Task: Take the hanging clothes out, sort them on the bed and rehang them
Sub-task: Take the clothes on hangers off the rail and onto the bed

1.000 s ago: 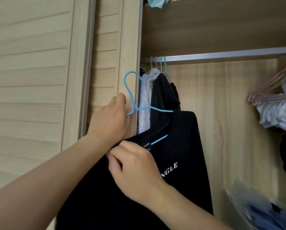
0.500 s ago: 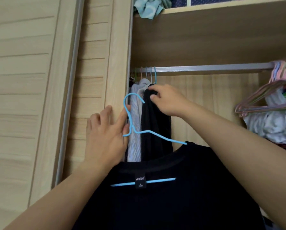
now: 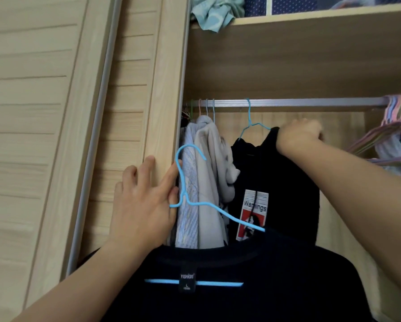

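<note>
My left hand (image 3: 143, 205) pinches the neck of a blue wire hanger (image 3: 185, 196) between thumb and forefinger; a black T-shirt (image 3: 241, 287) with a neck label hangs on it in front of me. My right hand (image 3: 298, 135) grips the shoulder of a black printed shirt (image 3: 276, 187) that hangs by another blue hanger (image 3: 249, 123) from the metal rail (image 3: 311, 102). Several light garments (image 3: 206, 177) hang bunched at the rail's left end.
The sliding wardrobe door (image 3: 67, 112) stands at the left, its edge by my left hand. Pastel hangers (image 3: 397, 117) with pale clothes cluster at the rail's right end. A shelf (image 3: 311, 17) above holds a teal cloth and a dotted box.
My right hand has drawn the black printed shirt to the right along the rail, away from the bunched light garments. My left hand still holds the hanger with the black T-shirt.
</note>
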### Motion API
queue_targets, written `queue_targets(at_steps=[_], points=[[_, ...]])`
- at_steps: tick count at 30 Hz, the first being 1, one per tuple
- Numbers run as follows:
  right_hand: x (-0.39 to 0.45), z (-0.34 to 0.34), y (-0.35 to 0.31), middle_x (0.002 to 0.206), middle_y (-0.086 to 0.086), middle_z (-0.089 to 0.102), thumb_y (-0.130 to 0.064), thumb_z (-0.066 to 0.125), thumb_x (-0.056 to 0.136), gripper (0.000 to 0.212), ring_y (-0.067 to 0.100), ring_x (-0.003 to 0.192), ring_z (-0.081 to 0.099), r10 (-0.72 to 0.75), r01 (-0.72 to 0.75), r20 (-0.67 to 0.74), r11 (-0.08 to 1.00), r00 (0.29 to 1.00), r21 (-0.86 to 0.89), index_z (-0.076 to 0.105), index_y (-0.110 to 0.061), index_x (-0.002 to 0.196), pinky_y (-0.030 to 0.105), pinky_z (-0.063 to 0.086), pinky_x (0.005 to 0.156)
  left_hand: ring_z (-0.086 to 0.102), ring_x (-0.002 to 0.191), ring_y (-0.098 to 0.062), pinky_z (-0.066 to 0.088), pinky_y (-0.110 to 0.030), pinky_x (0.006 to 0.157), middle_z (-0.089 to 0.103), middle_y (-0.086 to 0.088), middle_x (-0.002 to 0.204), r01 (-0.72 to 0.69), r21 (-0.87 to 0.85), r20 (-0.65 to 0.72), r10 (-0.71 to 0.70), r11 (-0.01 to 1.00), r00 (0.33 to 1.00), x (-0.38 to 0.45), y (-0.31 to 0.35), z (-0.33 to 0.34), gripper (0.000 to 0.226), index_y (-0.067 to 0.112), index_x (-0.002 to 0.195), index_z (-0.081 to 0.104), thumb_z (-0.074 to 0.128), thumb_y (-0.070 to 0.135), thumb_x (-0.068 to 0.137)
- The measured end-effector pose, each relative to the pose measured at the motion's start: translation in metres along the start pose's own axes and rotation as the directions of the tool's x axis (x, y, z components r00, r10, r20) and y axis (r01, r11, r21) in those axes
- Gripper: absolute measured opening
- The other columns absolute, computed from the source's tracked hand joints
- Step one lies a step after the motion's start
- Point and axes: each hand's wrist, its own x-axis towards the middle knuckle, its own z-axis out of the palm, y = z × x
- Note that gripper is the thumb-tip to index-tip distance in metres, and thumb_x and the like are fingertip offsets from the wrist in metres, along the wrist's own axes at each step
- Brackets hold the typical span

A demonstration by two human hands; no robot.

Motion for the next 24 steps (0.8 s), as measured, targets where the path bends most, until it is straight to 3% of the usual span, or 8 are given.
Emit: queue_targets(at_steps=[5, 8, 10, 13, 17, 20, 22, 24], points=[[0.016, -0.014, -0.013, 0.109, 0.014, 0.059, -0.021, 0.051, 0.094, 0.027, 0.033, 0.096, 0.059, -0.237, 0.21, 0.08, 0.944, 0.968, 0.252, 0.064, -0.009, 0.115, 0.037, 0.051, 0.08, 0.045, 0.106, -0.046, 0.046, -0.057, 0.081, 0.044, -0.023, 0.141, -0.022, -0.002, -0.025, 0.022, 1.0, 0.999, 0.001, -0.002, 0.004, 0.05, 0.028, 0.144, 0.052, 0.041, 0.039, 0.097], [0.023, -0.023, -0.019, 0.101, 0.016, 0.062, -0.018, 0.05, 0.099, 0.017, 0.03, 0.085, 0.062, -0.293, 0.11, 0.219, 0.796, 0.931, 0.595, 0.06, -0.005, 0.103, 0.035, 0.053, 0.067, 0.046, 0.106, -0.047, 0.046, -0.058, 0.082, 0.043, -0.024, 0.141, -0.027, 0.002, -0.036, 0.027, 1.0, 0.999, 0.0, -0.003, 0.005, 0.05, 0.027, 0.145, 0.051, 0.04, 0.038, 0.098], [0.024, -0.024, -0.025, 0.088, 0.013, 0.06, -0.018, 0.048, 0.101, 0.016, 0.026, 0.071, 0.059, -0.298, -0.002, 0.298, 0.704, 0.907, 0.71, 0.056, -0.006, 0.096, 0.031, 0.048, 0.056, 0.047, 0.107, -0.047, 0.045, -0.058, 0.083, 0.042, -0.024, 0.142, -0.029, 0.012, -0.018, 0.03, 0.999, 0.999, 0.001, -0.003, 0.006, 0.051, 0.028, 0.148, 0.048, 0.038, 0.039, 0.099], [0.03, -0.018, -0.035, 0.091, 0.013, 0.059, -0.021, 0.049, 0.099, 0.016, 0.026, 0.079, 0.06, -0.295, -0.143, 0.345, 0.539, 0.891, 0.83, 0.055, -0.007, 0.102, 0.033, 0.051, 0.067, 0.047, 0.116, -0.047, 0.042, -0.058, 0.089, 0.037, -0.024, 0.145, -0.041, 0.042, 0.036, 0.039, 0.998, 0.999, 0.003, -0.006, 0.007, 0.054, 0.031, 0.153, 0.037, 0.028, 0.041, 0.102], [0.035, -0.005, -0.038, 0.116, 0.019, 0.063, -0.015, 0.051, 0.097, 0.025, 0.034, 0.107, 0.062, -0.267, -0.198, 0.321, 0.4, 0.909, 0.895, 0.056, -0.002, 0.117, 0.041, 0.052, 0.092, 0.045, 0.121, -0.047, 0.041, -0.058, 0.093, 0.035, -0.023, 0.147, -0.039, 0.061, 0.04, 0.037, 0.997, 0.999, 0.002, -0.007, 0.01, 0.055, 0.032, 0.154, 0.035, 0.027, 0.042, 0.101], [0.045, -0.003, -0.035, 0.136, 0.019, 0.057, -0.013, 0.057, 0.095, 0.037, 0.035, 0.121, 0.058, -0.258, -0.11, 0.168, 0.225, 0.951, 0.968, 0.057, -0.001, 0.13, 0.046, 0.048, 0.104, 0.044, 0.119, -0.048, 0.042, -0.058, 0.092, 0.036, -0.023, 0.147, -0.027, 0.064, 0.037, 0.024, 0.998, 0.999, 0.001, -0.007, 0.01, 0.056, 0.032, 0.154, 0.036, 0.031, 0.041, 0.099], [0.057, -0.001, -0.026, 0.132, 0.015, 0.06, -0.014, 0.06, 0.091, 0.023, 0.027, 0.105, 0.06, -0.206, -0.084, 0.095, 0.062, 0.974, 0.995, 0.065, -0.01, 0.112, 0.042, 0.05, 0.102, 0.044, 0.118, -0.048, 0.042, -0.058, 0.093, 0.036, -0.022, 0.147, -0.027, 0.069, 0.035, 0.025, 0.997, 0.999, 0.002, -0.007, 0.01, 0.056, 0.032, 0.154, 0.036, 0.031, 0.041, 0.099], [0.069, 0.012, -0.015, 0.109, 0.007, 0.064, -0.021, 0.063, 0.087, 0.004, 0.02, 0.093, 0.059, -0.171, -0.064, 0.06, -0.016, 0.983, 0.998, 0.061, -0.021, 0.084, 0.039, 0.051, 0.098, 0.044, 0.12, -0.049, 0.041, -0.058, 0.095, 0.035, -0.023, 0.147, -0.035, 0.08, 0.045, 0.031, 0.996, 0.998, 0.003, -0.009, 0.012, 0.056, 0.032, 0.155, 0.034, 0.029, 0.042, 0.1]])
